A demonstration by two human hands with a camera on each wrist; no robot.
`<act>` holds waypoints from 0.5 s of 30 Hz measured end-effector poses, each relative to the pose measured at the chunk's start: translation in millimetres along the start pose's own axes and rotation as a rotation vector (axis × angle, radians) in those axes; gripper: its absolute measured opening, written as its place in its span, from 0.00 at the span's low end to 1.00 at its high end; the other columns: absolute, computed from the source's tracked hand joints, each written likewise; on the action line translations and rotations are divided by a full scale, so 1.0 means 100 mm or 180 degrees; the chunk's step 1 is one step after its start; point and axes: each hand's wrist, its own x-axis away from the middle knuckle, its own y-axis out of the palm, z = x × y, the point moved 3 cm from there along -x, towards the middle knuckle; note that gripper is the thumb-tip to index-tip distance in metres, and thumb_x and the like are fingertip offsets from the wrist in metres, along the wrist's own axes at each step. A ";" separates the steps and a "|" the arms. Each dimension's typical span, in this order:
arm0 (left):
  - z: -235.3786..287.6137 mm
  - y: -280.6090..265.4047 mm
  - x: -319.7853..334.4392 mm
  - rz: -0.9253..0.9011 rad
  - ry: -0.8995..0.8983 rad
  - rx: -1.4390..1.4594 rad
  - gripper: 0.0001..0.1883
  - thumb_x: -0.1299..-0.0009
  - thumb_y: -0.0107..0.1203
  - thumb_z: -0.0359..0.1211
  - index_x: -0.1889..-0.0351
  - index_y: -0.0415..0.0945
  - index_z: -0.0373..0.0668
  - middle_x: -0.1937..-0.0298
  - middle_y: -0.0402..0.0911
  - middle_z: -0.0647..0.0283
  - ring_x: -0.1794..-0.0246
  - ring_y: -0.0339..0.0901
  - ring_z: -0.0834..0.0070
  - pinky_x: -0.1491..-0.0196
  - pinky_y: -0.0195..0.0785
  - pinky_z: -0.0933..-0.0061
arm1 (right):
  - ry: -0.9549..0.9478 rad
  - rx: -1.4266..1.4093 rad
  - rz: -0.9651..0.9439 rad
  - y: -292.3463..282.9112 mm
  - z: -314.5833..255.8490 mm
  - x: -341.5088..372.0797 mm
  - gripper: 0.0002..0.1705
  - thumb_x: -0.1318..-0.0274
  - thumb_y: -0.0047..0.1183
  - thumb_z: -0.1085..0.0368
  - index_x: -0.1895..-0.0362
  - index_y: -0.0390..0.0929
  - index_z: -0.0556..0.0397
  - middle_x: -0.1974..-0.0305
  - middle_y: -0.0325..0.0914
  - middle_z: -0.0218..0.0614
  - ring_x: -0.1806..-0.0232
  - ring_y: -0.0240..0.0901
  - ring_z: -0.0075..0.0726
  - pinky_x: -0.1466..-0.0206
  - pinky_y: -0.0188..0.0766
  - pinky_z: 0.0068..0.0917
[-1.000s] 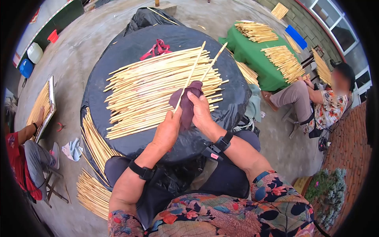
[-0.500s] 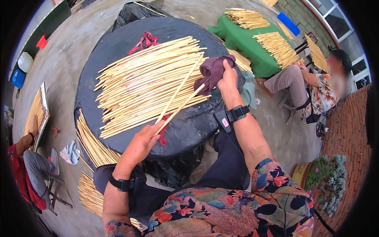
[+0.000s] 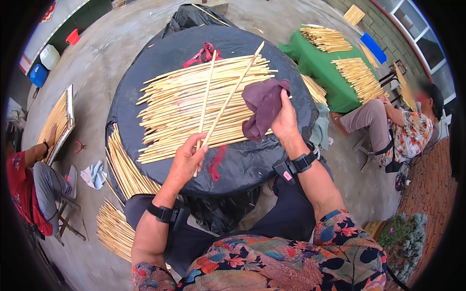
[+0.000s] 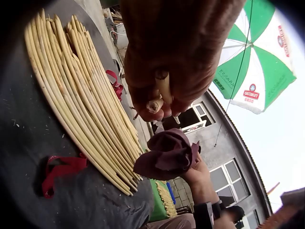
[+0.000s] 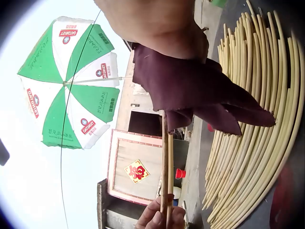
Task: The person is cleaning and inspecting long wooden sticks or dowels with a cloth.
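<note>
pinching two sticks (image 5: 165, 162) near their lower ends between thumb and fingers of the left hand (image 3: 185, 157), slanting them over the pile (image 3: 179, 114) on the black-covered table (image 3: 150, 63), while gripping the maroon cloth (image 3: 262, 106) just beside them in the right hand (image 3: 285, 119), with fingers partly hidden. if wiping, best holding that pinch firm, closing the cloth snugly around, and drawing lengthwise without bending either stick.

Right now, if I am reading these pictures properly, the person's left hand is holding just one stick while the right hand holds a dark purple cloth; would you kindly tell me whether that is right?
Not quite: the left hand holds two sticks, not one, as the head view shows. The right hand does hold a dark purple cloth.
</note>
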 end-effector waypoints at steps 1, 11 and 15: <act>-0.02 0.04 -0.04 -0.0059 -0.0051 0.0028 0.15 0.34 0.47 0.30 0.49 0.65 0.42 0.85 0.65 0.71 0.88 0.60 0.87 0.85 0.53 0.84 | 0.0161 0.0038 -0.0186 0.06 0.11 0.09 0.22 0.40 0.39 0.52 0.48 0.63 0.52 0.52 0.69 0.34 0.52 0.66 0.33 0.48 0.64 0.32; 0.08 0.40 -0.16 -0.0240 0.0131 -0.0269 0.11 0.31 0.39 0.31 0.52 0.63 0.38 0.82 0.64 0.67 0.87 0.60 0.83 0.84 0.56 0.79 | 0.0553 0.0629 -0.0517 0.28 0.71 0.61 0.18 0.42 0.44 0.60 0.51 0.63 0.56 0.60 0.70 0.33 0.59 0.69 0.25 0.54 0.67 0.24; 0.09 0.51 -0.17 -0.0463 -0.0068 0.0049 0.12 0.29 0.35 0.32 0.52 0.63 0.38 0.81 0.62 0.68 0.86 0.59 0.83 0.84 0.55 0.79 | 0.0277 0.0564 -0.0358 0.23 0.69 0.47 0.16 0.46 0.49 0.66 0.54 0.64 0.55 0.62 0.71 0.32 0.62 0.69 0.24 0.59 0.69 0.23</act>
